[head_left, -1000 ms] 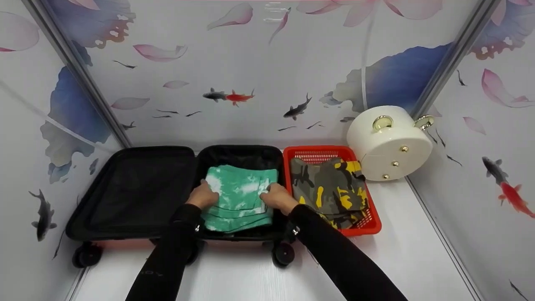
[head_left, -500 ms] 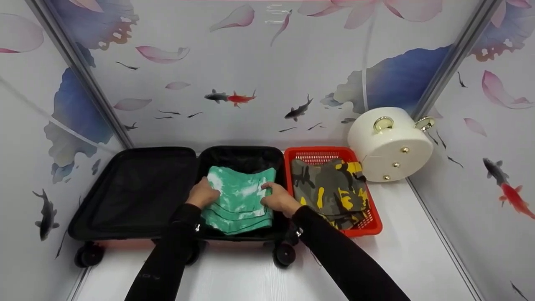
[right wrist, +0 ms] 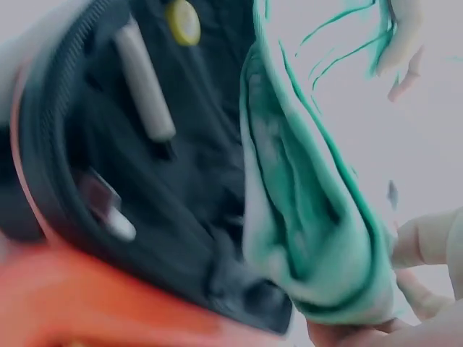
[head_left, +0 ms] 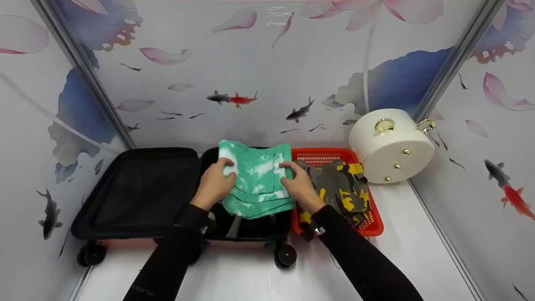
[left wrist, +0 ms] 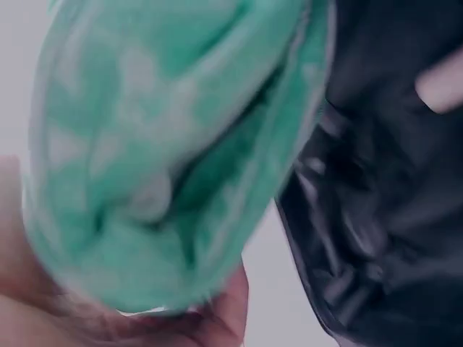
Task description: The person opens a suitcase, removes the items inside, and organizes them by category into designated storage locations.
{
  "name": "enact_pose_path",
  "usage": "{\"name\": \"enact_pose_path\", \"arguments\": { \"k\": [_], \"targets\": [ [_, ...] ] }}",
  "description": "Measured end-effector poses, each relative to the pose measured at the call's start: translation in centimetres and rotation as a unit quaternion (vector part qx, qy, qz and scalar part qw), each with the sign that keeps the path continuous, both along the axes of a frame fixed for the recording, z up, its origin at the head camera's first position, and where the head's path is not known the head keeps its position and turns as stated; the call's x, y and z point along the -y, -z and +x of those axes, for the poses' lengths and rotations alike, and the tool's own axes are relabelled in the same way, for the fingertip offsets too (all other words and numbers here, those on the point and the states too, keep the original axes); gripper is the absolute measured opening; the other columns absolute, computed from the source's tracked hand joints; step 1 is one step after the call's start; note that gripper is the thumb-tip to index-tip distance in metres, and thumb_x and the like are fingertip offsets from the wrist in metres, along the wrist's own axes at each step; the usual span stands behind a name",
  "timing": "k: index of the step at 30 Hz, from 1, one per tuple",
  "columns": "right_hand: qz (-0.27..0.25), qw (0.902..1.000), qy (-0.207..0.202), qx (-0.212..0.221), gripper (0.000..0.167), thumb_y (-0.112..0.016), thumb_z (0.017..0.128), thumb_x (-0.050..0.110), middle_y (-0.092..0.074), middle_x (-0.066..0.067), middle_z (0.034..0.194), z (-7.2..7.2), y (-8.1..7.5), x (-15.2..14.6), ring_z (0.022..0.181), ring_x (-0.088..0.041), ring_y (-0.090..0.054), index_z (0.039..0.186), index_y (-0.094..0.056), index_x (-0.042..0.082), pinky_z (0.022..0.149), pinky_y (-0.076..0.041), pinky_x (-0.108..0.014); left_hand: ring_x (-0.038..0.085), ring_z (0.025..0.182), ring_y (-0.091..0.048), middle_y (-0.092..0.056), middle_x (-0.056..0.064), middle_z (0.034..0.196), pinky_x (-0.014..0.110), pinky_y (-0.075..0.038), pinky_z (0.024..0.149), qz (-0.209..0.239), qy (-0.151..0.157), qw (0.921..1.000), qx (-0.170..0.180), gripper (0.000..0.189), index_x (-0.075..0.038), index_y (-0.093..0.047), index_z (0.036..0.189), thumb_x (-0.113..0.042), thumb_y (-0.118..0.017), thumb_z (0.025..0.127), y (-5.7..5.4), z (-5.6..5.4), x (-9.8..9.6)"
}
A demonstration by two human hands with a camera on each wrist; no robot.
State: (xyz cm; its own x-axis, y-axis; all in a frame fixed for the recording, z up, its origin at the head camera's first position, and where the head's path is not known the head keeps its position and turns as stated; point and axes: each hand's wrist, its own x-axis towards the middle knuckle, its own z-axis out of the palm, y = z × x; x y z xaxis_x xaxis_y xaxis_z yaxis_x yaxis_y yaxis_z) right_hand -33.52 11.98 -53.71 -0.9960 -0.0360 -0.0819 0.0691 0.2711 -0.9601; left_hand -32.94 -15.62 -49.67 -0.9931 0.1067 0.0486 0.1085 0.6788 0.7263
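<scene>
A folded green-and-white tie-dye garment point(head_left: 256, 179) is held up over the right half of an open suitcase point(head_left: 142, 192) with black lining. My left hand point(head_left: 214, 184) grips its left side, thumb on top. At the opposite side my right hand point(head_left: 303, 188) pinches the folded edge. Both wrist views show the folds of the garment point(left wrist: 145, 144) from the side, blurred, with fingers beneath its lower end. Under it, inside the suitcase, the right wrist view shows a pale tube-like item point(right wrist: 145, 79), a yellow round item point(right wrist: 183, 22) and a small dark-red and white item point(right wrist: 108, 206).
A red plastic basket point(head_left: 378, 223) stands right of the suitcase, holding a folded grey, black and yellow camouflage garment point(head_left: 334, 188). Behind it rests a round white case point(head_left: 391, 146) with gold rings and studs. Patterned panels enclose the back and sides. Suitcase wheels point(head_left: 286, 256) face me.
The green garment was lying in the suitcase; both hands have lifted it up and slightly right. The suitcase's lower interior now shows beneath it.
</scene>
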Motion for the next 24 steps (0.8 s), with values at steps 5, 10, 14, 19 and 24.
{"name": "enact_pose_path", "arguments": {
  "k": [5, 10, 14, 19, 24],
  "targets": [
    [-0.001, 0.9986, 0.038, -0.036, 0.048, -0.060, 0.103, 0.007, -0.043, -0.012, 0.173, -0.1, -2.1, -4.6, 0.146, -0.031, -0.047, 0.149, -0.063, 0.021, 0.120, -0.039, -0.047, 0.015, 0.056, -0.040, -0.070, 0.009, 0.109, 0.035, -0.043, 0.067, 0.074, 0.033, 0.9966, 0.013, 0.040, -0.027, -0.065, 0.150, -0.029, -0.061, 0.110, -0.9, 0.2, -3.0],
    [0.043, 0.9945, 0.065, -0.070, 0.046, -0.057, 0.105, 0.010, -0.047, -0.011, 0.171, 0.3, -3.2, -9.1, 0.123, -0.029, -0.051, 0.149, -0.064, 0.019, 0.104, -0.041, -0.040, 0.009, 0.049, -0.031, -0.064, 0.006, 0.093, 0.031, -0.038, 0.058, 0.146, 0.092, 0.9850, 0.015, 0.046, -0.025, -0.062, 0.154, -0.024, -0.060, 0.109, -0.6, 0.1, -6.3],
    [0.060, 0.9894, 0.094, -0.093, 0.044, -0.057, 0.105, 0.010, -0.051, -0.012, 0.168, 0.5, -3.5, -11.7, 0.124, -0.030, -0.052, 0.148, -0.065, 0.015, 0.104, -0.040, -0.038, 0.008, 0.048, -0.030, -0.070, 0.014, 0.136, 0.029, -0.037, 0.056, 0.177, 0.125, 0.9763, 0.007, 0.045, -0.020, -0.063, 0.155, -0.022, -0.060, 0.109, 0.1, -0.1, -9.0],
    [0.065, 0.9862, 0.128, -0.083, 0.043, -0.055, 0.105, 0.008, -0.046, -0.018, 0.171, 0.8, -3.0, -14.4, 0.152, -0.030, -0.043, 0.147, -0.063, 0.009, 0.122, -0.035, -0.045, 0.012, 0.053, -0.031, -0.057, 0.011, 0.163, 0.030, -0.038, 0.060, 0.204, 0.161, 0.9655, 0.021, 0.045, -0.018, -0.062, 0.157, -0.018, -0.058, 0.112, 1.6, 0.1, -12.0],
    [0.100, 0.9821, 0.150, -0.057, 0.038, -0.053, 0.106, 0.012, -0.051, -0.019, 0.167, 1.3, -1.6, -16.6, 0.143, -0.034, -0.048, 0.143, -0.065, 0.009, 0.111, -0.039, -0.046, 0.011, 0.088, -0.051, -0.058, 0.009, 0.164, 0.032, -0.043, 0.079, 0.204, 0.197, 0.9585, 0.029, 0.047, -0.016, -0.061, 0.158, -0.012, -0.058, 0.111, 3.5, 0.4, -14.2]
  ]
}}
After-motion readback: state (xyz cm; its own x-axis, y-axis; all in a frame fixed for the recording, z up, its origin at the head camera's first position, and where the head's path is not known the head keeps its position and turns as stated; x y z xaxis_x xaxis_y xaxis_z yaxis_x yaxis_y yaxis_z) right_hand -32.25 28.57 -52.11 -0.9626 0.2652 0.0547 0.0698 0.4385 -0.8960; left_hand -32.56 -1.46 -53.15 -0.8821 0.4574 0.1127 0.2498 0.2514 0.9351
